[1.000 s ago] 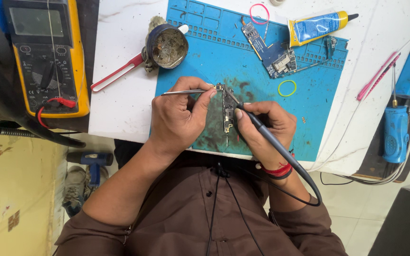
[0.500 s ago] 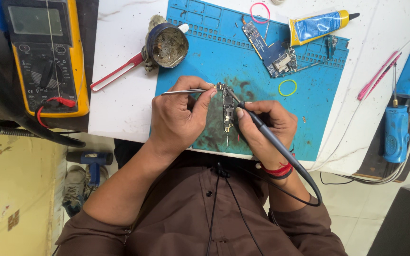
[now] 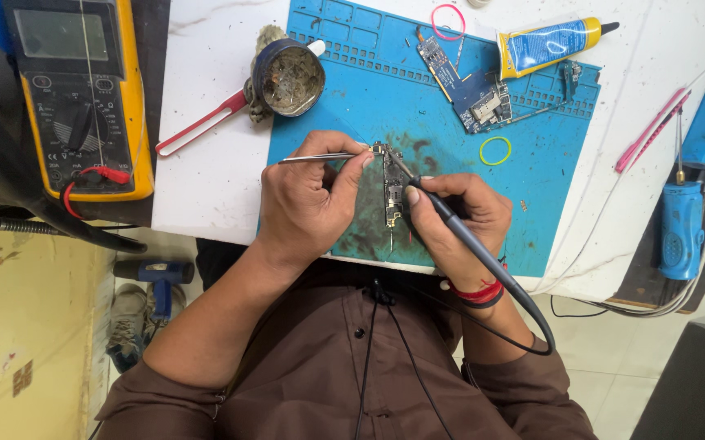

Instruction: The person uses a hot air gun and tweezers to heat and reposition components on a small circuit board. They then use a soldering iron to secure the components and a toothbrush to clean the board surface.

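- My right hand [image 3: 458, 224] is closed in a pen grip on the soldering iron [image 3: 438, 216]. The tip angles toward 11 o'clock onto the top of the board [image 3: 393, 195], and the cord trails off at 5 o'clock, clear of the work.
- My left hand [image 3: 312, 204] pinches the tweezers [image 3: 320, 157] shut between thumb and fingers. Their points reach toward 3 o'clock and meet the iron's tip at the board's top end, apparently to steady a small part there; the part itself is too small to make out.
- The board lies lengthwise between both hands on the near edge of the blue mat [image 3: 548, 163], which shields the table.
- At 12 o'clock: a second board [image 3: 471, 81], a glue tube [image 3: 548, 41] and two rubber bands.
- At 11 o'clock: a tip-cleaner tin [image 3: 289, 79], near the iron.
- At 10 o'clock: a yellow multimeter [image 3: 83, 98], off the mat.
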